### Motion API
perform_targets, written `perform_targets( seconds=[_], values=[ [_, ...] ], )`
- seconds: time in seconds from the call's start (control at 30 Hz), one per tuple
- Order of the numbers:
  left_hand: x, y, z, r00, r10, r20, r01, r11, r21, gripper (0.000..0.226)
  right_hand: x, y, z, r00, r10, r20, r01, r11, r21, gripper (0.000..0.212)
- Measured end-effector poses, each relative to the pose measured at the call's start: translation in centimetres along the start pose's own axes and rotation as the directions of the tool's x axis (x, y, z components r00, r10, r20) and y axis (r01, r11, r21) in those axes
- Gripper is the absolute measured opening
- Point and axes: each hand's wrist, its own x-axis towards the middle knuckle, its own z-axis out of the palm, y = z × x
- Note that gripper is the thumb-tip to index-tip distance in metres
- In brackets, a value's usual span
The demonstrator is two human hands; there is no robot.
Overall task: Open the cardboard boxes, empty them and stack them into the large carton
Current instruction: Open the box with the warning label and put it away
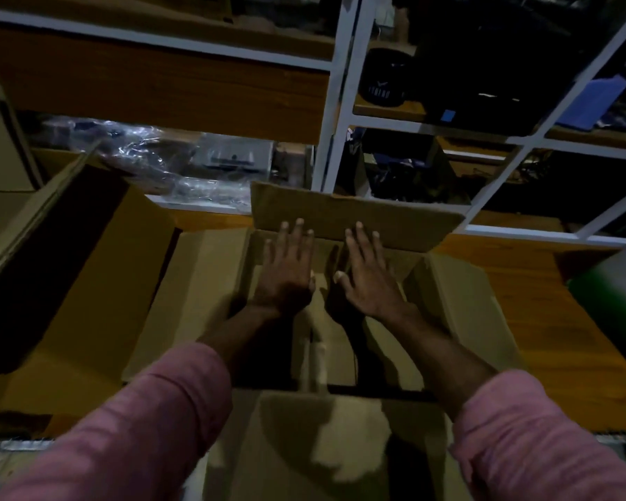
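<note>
My left hand (286, 273) and right hand (367, 280) reach flat into the open cardboard box (210, 301) in front of me, fingers straight, gripping nothing. My fingertips meet its far flap (355, 220), which stands up just beyond them. The large carton (69, 269) lies open to my left, beside the box.
</note>
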Motion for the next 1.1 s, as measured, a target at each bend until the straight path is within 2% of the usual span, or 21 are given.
perform_targets(
  seconds=[0.13, 0.27, 0.5, 0.63, 0.73, 0.83, 0.93, 1.0, 1.1],
  values=[
    [3.9, -1.9, 1.7, 0.996, -0.038, 0.077, 0.034, 0.998, 0.061, 0.106, 3.8, 1.3, 0.9, 0.992, 0.068, 0.105, -0.063, 0.997, -0.049, 0.079],
    [4.9, -2.8, 3.9, 0.992, -0.026, 0.126, 0.023, 0.999, 0.029, 0.105, 5.5, 2.2, 2.4, 0.971, 0.132, 0.198, -0.117, 0.990, -0.083, 0.080],
    [4.2, -3.1, 4.8, 0.997, -0.006, 0.080, 0.005, 1.000, 0.011, 0.107, 5.3, 2.4, 3.1, 0.976, 0.116, 0.184, -0.101, 0.991, -0.090, 0.085],
    [2.6, -2.5, 4.5, 0.997, -0.019, 0.076, 0.019, 1.000, 0.001, 0.104, 3.9, 2.3, 2.8, 0.980, 0.114, 0.164, -0.108, 0.993, -0.045, 0.080],
    [0.3, -1.1, 3.6, 0.990, -0.070, 0.120, 0.074, 0.997, -0.028, 0.095, 0.9, 2.4, 2.9, 0.984, 0.114, 0.138, -0.121, 0.992, 0.043, 0.072],
    [-2.8, 0.9, 1.7, 0.965, -0.113, 0.237, 0.134, 0.988, -0.076, 0.082, -4.2, 2.7, 2.7, 0.975, 0.159, 0.156, -0.185, 0.967, 0.172, 0.063],
    [-7.9, 2.6, -0.7, 0.973, -0.106, 0.203, 0.126, 0.988, -0.089, 0.072, -11.1, 2.7, 1.8, 0.974, 0.171, 0.148, -0.205, 0.944, 0.258, 0.059],
    [-11.6, 3.6, -1.1, 0.980, -0.120, 0.157, 0.135, 0.987, -0.088, 0.068, -15.9, 2.5, 1.3, 0.970, 0.195, 0.147, -0.223, 0.952, 0.211, 0.060],
    [-16.8, 4.5, -0.5, 0.990, -0.120, 0.075, 0.124, 0.991, -0.046, 0.067, -21.9, 2.5, 1.7, 0.976, 0.218, 0.019, -0.218, 0.976, 0.014, 0.072]
  ],
)
